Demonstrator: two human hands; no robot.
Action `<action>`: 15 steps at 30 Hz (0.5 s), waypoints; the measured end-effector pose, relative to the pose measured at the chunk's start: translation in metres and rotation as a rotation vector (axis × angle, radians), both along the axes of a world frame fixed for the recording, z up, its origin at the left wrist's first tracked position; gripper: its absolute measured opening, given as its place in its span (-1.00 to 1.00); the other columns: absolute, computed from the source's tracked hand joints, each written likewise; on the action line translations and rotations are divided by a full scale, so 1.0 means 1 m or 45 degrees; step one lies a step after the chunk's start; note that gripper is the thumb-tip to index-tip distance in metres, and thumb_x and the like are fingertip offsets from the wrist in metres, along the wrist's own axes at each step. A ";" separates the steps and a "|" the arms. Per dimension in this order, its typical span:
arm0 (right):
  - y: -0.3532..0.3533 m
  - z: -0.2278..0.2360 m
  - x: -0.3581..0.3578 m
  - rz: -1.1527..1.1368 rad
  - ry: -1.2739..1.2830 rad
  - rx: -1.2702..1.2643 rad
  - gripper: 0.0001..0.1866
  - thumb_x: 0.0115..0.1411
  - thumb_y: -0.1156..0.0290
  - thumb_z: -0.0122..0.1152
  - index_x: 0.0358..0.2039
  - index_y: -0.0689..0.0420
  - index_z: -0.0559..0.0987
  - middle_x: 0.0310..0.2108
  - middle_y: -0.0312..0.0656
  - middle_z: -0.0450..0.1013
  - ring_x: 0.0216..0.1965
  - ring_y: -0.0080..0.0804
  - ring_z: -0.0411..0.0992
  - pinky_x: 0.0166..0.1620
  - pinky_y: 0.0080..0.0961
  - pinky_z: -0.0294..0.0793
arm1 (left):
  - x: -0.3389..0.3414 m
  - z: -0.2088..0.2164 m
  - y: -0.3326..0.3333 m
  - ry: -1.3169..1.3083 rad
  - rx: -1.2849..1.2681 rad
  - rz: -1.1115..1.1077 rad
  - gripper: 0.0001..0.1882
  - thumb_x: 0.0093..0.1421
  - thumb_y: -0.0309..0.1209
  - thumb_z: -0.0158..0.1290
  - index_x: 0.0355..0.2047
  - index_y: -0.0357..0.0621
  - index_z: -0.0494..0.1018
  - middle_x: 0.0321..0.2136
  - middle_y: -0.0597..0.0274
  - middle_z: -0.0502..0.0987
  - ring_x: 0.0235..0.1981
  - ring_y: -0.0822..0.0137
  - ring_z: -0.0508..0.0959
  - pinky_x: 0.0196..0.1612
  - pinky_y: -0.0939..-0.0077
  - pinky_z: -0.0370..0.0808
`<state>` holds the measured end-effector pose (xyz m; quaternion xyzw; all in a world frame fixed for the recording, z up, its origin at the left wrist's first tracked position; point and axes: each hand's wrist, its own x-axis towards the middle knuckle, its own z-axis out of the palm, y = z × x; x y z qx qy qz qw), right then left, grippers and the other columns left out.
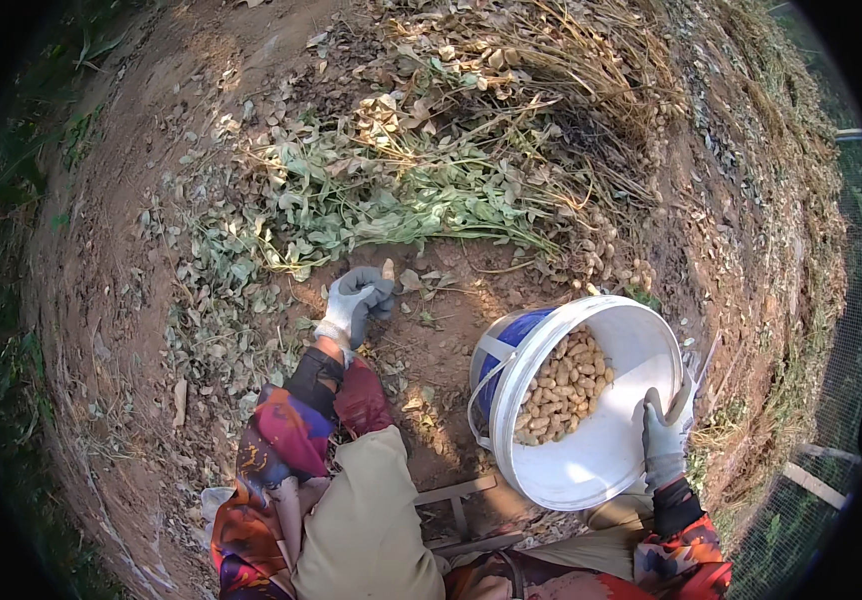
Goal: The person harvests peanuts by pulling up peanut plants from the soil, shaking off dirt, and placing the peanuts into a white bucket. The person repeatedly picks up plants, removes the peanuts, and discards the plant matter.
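My left hand (pixel 359 302), in a grey-and-white work glove, is closed over the bare soil. At its fingertips it pinches a peanut (pixel 388 269) in its shell. To the right, a white bucket (pixel 636 365) with a blue outer side tilts with its mouth toward me. A heap of unshelled peanuts (pixel 563 388) lies along its lower left side. My right hand (pixel 663 438), gloved too, grips the bucket's right rim, thumb over the inner edge. The bucket's bottom is hidden beneath the peanuts.
Pulled peanut plants with green leaves (pixel 421 205) lie ahead of my left hand, with drier brown stalks (pixel 591 70) behind. More peanuts (pixel 596 258) hang beyond the bucket. A metal frame (pixel 456 492) shows between my legs. Netting (pixel 846 330) runs along the right.
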<state>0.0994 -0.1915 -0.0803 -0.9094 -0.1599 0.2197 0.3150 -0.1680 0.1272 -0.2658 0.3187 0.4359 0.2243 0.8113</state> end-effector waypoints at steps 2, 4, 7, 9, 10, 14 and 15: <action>-0.004 -0.001 0.003 0.119 -0.178 -0.030 -0.41 0.11 0.53 0.03 0.13 0.23 0.08 -0.11 -0.14 0.23 -0.33 -0.54 0.23 -0.27 -0.65 0.33 | 0.002 0.024 -0.005 -0.249 0.019 0.141 -0.91 0.06 -0.46 0.03 -0.45 -0.20 0.36 -0.40 0.25 0.41 -0.63 0.48 0.32 -0.55 0.62 0.29; -0.023 -0.004 0.006 0.414 -0.563 -0.249 -0.43 0.08 0.54 0.02 0.11 0.25 0.10 -0.04 0.02 0.19 -0.24 -0.32 0.33 -0.18 -0.47 0.34 | 0.011 0.066 -0.004 -0.321 0.142 0.067 -0.90 0.08 -0.46 0.02 -0.49 -0.21 0.34 -0.35 0.19 0.38 -0.63 0.49 0.33 -0.57 0.63 0.28; -0.011 0.001 0.000 0.300 -0.381 -0.162 -0.41 0.06 0.47 0.05 0.10 0.25 0.12 -0.11 0.09 0.25 -0.18 -0.15 0.33 -0.12 -0.34 0.33 | 0.036 0.151 -0.011 -0.315 0.854 -0.255 -0.80 -0.03 -0.59 0.10 -0.63 -0.16 0.27 -0.42 0.17 0.39 -0.56 0.47 0.36 -0.51 0.55 0.33; -0.013 0.000 0.002 0.267 -0.363 -0.236 -0.37 0.04 0.43 0.08 0.11 0.25 0.11 -0.17 0.07 0.31 -0.19 -0.15 0.34 -0.13 -0.34 0.33 | 0.065 0.195 -0.013 -0.483 1.395 -0.776 -0.78 -0.16 -0.52 0.21 -0.58 -0.18 0.34 -0.35 0.14 0.45 -0.39 0.25 0.44 -0.32 0.40 0.38; -0.015 0.000 0.006 0.244 -0.308 -0.336 -0.36 0.03 0.44 0.09 0.12 0.24 0.10 -0.17 0.07 0.31 -0.20 -0.15 0.34 -0.13 -0.35 0.33 | 0.076 0.205 -0.026 -0.454 1.371 -1.085 -0.77 -0.11 -0.38 0.17 -0.46 -0.12 0.36 -0.26 0.17 0.42 -0.32 0.14 0.43 -0.26 0.32 0.39; -0.002 0.012 0.001 0.235 -0.221 -0.147 -0.49 0.04 0.46 0.04 0.04 0.20 0.22 0.03 0.10 0.15 -0.01 -0.06 0.19 0.04 -0.34 0.19 | 0.121 0.206 -0.034 -0.446 1.651 -1.066 -0.70 -0.08 -0.35 0.16 -0.32 -0.16 0.41 -0.22 0.12 0.42 -0.28 0.08 0.45 -0.23 0.30 0.41; -0.013 0.004 0.007 0.349 -0.300 -0.242 -0.54 0.03 0.48 0.01 -0.01 0.19 0.24 0.03 0.12 0.12 0.00 0.00 0.17 0.05 -0.31 0.17 | 0.130 0.189 -0.022 -0.267 1.707 -1.069 -0.71 -0.05 -0.32 0.11 -0.31 -0.15 0.40 -0.26 0.12 0.42 -0.28 0.09 0.44 -0.24 0.30 0.41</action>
